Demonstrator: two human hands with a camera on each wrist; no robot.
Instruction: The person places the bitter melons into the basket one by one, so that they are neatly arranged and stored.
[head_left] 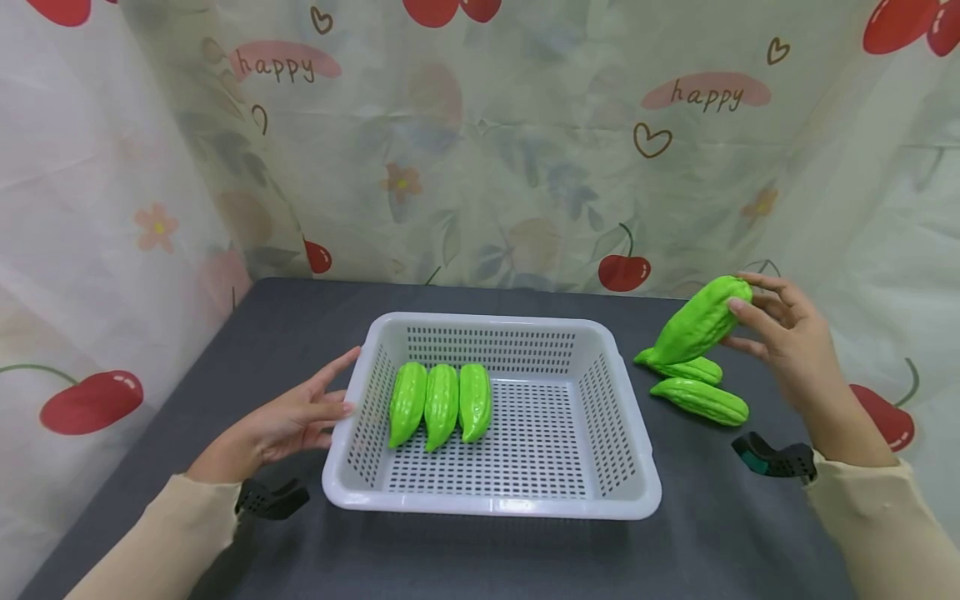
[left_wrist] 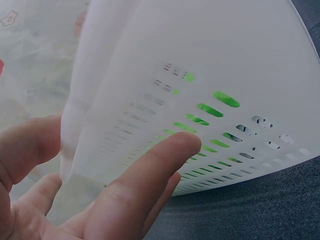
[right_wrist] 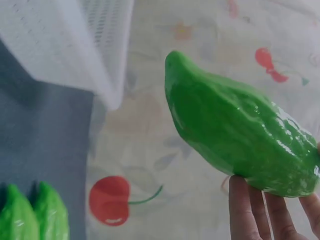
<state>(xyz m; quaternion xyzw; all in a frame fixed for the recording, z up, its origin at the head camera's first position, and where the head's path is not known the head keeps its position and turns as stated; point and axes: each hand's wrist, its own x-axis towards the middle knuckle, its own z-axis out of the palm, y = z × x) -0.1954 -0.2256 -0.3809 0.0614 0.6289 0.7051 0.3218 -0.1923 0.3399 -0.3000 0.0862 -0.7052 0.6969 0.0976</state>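
A white perforated basket (head_left: 491,504) holds three green bitter melons (head_left: 442,404) side by side in its left part. My left hand (head_left: 296,417) touches the basket's left rim, its fingers fairly straight; in the left wrist view the fingers (left_wrist: 150,180) lie against the outer wall (left_wrist: 210,40). To the basket's right, my right hand (head_left: 795,342) grips a green bitter melon (head_left: 697,321) by its thick end, raised above the table, narrow tip down toward the left. The right wrist view shows this melon (right_wrist: 240,130) held between fingers and thumb side, the thumb mostly out of frame.
Two more green melons, one behind (head_left: 693,369) and one in front (head_left: 701,400), lie on the dark table (head_left: 495,558) right of the basket, below the raised one. A patterned curtain (head_left: 480,208) hangs behind the table and at both sides.
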